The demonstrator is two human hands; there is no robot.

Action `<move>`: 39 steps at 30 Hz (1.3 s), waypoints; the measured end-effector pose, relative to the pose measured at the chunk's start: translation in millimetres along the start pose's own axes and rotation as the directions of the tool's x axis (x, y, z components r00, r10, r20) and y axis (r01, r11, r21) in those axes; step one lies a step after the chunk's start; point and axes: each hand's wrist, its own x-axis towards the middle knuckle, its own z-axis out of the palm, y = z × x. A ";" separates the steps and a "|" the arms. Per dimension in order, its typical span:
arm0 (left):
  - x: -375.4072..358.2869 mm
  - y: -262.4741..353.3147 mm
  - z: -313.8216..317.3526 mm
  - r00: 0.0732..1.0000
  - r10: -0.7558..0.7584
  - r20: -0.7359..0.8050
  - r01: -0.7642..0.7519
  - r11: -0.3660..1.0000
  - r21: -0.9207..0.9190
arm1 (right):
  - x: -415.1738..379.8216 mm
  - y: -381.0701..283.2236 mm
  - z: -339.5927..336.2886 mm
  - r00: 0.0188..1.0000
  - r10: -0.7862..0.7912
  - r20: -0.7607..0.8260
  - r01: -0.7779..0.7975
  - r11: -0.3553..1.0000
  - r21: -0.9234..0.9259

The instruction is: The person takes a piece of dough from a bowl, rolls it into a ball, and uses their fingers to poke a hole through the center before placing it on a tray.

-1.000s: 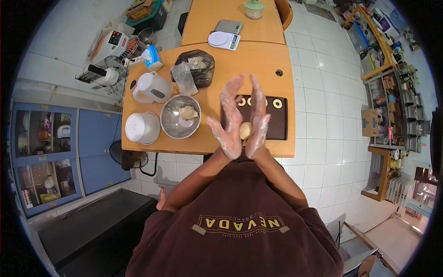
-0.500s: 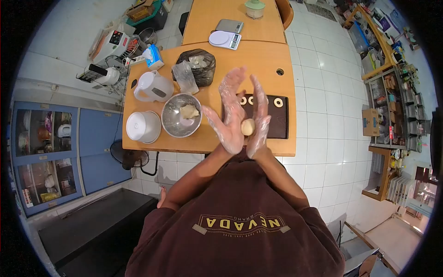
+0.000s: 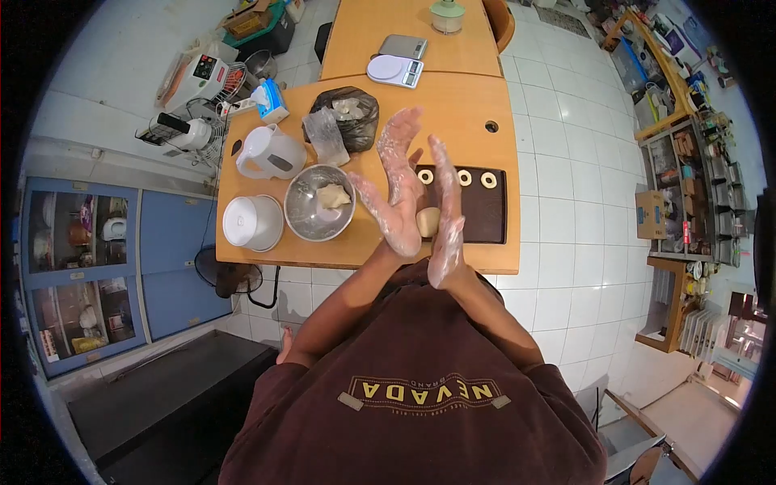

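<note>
A pale dough ball [image 3: 428,221] is held between my two palms, in front of my body and over the near edge of the table. My left hand [image 3: 399,187] has its fingers stretched out and its thumb spread to the left. White flour coats its palm. On the other side of the ball, my right hand [image 3: 449,217] is edge-on, floury too, with straight fingers pointing away from me. Behind the hands lies a dark baking tray [image 3: 485,220] with ring-shaped dough pieces [image 3: 488,180] along its far side. Part of the tray is hidden by my hands.
To the left stand a steel bowl [image 3: 301,212] with a dough lump [image 3: 332,196], a white tub [image 3: 249,222] and a white jug [image 3: 271,152]. Farther back are a black plastic bag [image 3: 364,129], a tissue box [image 3: 272,102] and a white kitchen scale [image 3: 394,70].
My left hand has slid slightly forward while my right hand has drawn back toward me. Between the palms, the dough ball has shifted a little to the left. More of the tray's rings show.
</note>
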 end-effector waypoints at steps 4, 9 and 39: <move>-15.6 -16.8 -9.2 0.994 -0.022 0.108 -0.014 0.946 0.323 | 10.0 -20.7 -1.2 0.996 0.055 -0.064 -0.046 0.990 0.135; -36.6 -14.9 4.9 0.995 -0.053 0.079 0.044 0.994 0.104 | 24.5 -11.8 -7.0 0.974 0.077 -0.215 -0.061 0.995 0.079; -22.9 2.6 0.3 0.997 -0.014 0.072 0.015 1.000 -0.009 | 2.7 5.5 -13.3 0.995 -0.099 -0.030 0.095 0.989 -0.115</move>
